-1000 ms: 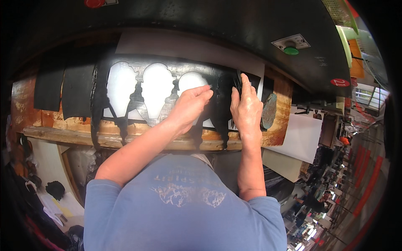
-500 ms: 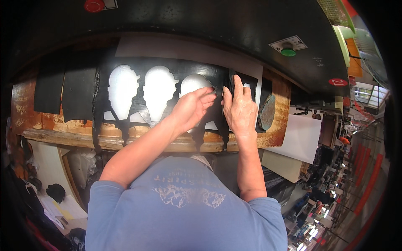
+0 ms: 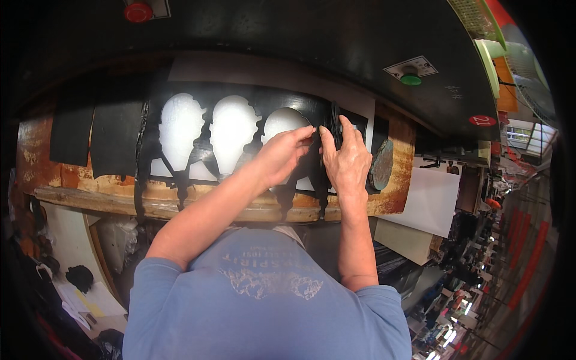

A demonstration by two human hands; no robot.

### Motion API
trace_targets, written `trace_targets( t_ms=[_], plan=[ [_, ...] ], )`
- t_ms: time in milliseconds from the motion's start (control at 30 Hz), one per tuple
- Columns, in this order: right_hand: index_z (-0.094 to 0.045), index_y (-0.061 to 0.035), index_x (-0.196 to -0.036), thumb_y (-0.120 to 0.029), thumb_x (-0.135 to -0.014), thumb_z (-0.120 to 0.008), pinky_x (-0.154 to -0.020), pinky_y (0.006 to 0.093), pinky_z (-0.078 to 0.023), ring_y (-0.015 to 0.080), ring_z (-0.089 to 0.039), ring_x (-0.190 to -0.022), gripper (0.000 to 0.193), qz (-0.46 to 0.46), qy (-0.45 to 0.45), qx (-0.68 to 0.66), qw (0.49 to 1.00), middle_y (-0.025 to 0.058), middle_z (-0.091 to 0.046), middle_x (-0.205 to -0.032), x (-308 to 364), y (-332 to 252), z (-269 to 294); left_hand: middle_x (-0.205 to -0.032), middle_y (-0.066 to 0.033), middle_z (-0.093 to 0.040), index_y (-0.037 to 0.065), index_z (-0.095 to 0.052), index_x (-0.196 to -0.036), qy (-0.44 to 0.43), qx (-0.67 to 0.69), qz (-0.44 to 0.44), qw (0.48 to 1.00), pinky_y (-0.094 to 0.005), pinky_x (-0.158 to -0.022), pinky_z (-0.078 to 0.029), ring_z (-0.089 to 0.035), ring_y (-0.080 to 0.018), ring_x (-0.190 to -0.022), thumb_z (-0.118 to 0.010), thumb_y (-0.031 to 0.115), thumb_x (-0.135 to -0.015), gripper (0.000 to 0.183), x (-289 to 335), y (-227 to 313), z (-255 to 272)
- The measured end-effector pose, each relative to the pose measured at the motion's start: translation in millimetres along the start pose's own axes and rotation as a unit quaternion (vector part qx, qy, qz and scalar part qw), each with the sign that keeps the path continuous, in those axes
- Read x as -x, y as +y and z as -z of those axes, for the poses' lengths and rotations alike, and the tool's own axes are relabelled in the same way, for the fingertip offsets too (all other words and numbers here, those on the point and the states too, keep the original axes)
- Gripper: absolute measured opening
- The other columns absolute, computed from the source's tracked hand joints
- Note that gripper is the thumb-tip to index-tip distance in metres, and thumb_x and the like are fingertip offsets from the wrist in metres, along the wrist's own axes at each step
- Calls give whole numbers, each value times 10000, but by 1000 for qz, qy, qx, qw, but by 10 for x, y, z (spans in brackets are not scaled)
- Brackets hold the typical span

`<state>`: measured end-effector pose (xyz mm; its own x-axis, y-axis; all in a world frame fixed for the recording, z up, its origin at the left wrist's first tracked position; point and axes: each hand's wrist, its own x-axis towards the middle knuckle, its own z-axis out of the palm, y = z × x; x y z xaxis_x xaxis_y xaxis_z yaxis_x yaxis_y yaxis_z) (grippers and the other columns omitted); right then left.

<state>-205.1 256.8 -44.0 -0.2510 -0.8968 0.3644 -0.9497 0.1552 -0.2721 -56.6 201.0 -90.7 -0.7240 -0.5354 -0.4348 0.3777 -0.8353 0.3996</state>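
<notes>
Nearest to me is my blue shirt (image 3: 264,300), and both my forearms rise from it toward the wooden bench (image 3: 90,201), whose worn front edge runs left to right just beyond my elbows. My left hand (image 3: 282,157) crosses over to the right and lies flat on the black sheet (image 3: 240,99), fingers pressed together and stretched so their tips reach the sheet's right end, over the third pale cut-out (image 3: 282,120). My right hand (image 3: 347,161) stands just beside it, fingers upright and close together, the fingertips (image 3: 343,122) bent onto the black material at the sheet's right edge; whether they pinch it or only press on it, I cannot tell. The two hands almost touch at the fingertips. The black sheet lies across the middle of the bench, thin and matt, with three rounded cut-outs showing white in a row and narrow black tails hanging over the front edge. There is open bench to the left, where two darker black pieces (image 3: 96,135) lie flat, and little room to the right, where a grey-green pad (image 3: 381,165) sits near the bench end. Beyond the sheet a dark machine housing (image 3: 300,42) overhangs, carrying a green button (image 3: 411,79) and a red button (image 3: 138,11).
</notes>
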Motion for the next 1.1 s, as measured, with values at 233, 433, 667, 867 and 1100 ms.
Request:
trace_targets(
  t_ms=[233, 433, 667, 867, 1100],
  plan=[
    [-690, 28, -1326, -207, -988, -774, -619, 459, -633, 408, -771, -757, 420, -3, 15, -13, 1000, 242, -735, -930, 10, 39, -3, -1605, -208, -536, -23, -607, -1358, 1, 34, -24, 999, -452, -1322, -287, -445, -316, -1541, -576, 309, -1137, 400, -43, -58, 92],
    [-679, 46, -1341, -207, -1009, -755, -644, 464, -630, 411, -773, -768, 424, -84, -36, -141, 986, 242, -748, -960, 2, 41, 52, -1397, -206, -700, -1, -608, -1248, -97, 109, -22, 989, -452, -1133, -527, -678, -343, -1302, -484, 249, -1176, 288, -63, -20, 235],
    [-652, 54, -1377, -295, -1026, -762, -751, 389, -632, 299, -814, -808, 508, -63, -43, 0, 997, 177, -805, -955, 0, 25, 36, -1256, -98, -706, 67, -656, -1223, -74, 43, -29, 996, -375, -1092, -517, -661, -211, -1196, -547, 263, -1154, 234, -45, -26, 157],
    [-669, 76, -1337, -333, -988, -787, -647, 475, -627, 424, -769, -746, 550, -42, -30, -11, 999, 263, -748, -954, -88, 21, 8, -1090, 15, -646, 91, -674, -1205, -76, 16, -31, 997, -302, -1014, -467, -583, -89, -1044, -613, 235, -1132, 172, -14, -12, 143],
    [-675, 80, -1302, -222, -1022, -726, -714, 487, -632, 440, -780, -821, 414, -65, -35, -34, 997, 275, -762, -962, -58, 20, 17, -1446, -141, -653, -41, -555, -1411, -62, -29, -50, 996, -375, -1091, -534, -650, -199, -1277, -560, 176, -1140, 347, -9, -32, 111]
  ],
)
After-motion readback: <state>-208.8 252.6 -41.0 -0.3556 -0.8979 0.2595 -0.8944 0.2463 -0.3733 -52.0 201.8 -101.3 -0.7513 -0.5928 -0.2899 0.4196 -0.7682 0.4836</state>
